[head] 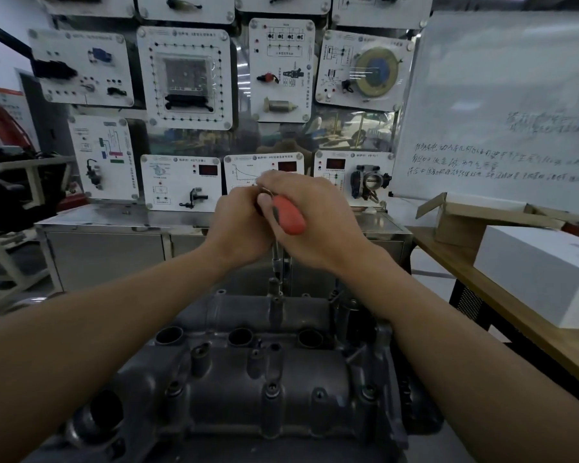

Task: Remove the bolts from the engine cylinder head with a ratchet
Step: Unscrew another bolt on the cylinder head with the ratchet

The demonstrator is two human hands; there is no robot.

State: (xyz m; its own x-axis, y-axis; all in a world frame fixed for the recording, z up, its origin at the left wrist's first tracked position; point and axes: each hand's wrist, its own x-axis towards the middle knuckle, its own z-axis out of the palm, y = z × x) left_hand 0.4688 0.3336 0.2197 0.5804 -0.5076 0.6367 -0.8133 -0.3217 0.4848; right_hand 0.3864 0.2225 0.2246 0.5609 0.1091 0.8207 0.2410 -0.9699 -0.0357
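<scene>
The dark grey engine cylinder head [268, 392] fills the lower middle of the view, with bolts [272, 388] along its near edge and round holes across its top. A ratchet with a red handle [288, 215] is held high above the head's far edge. Its steel extension bar [276, 262] runs straight down to a socket at the far rim. My right hand [310, 222] is wrapped around the red handle. My left hand [239, 225] is closed over the ratchet's head, touching the right hand.
A steel cabinet [107, 248] stands behind the engine, under a wall of white training panels [184, 75]. At the right, a wooden table [502, 305] carries a white box [542, 272] and an open cardboard box [465, 218]. A whiteboard [502, 105] leans behind it.
</scene>
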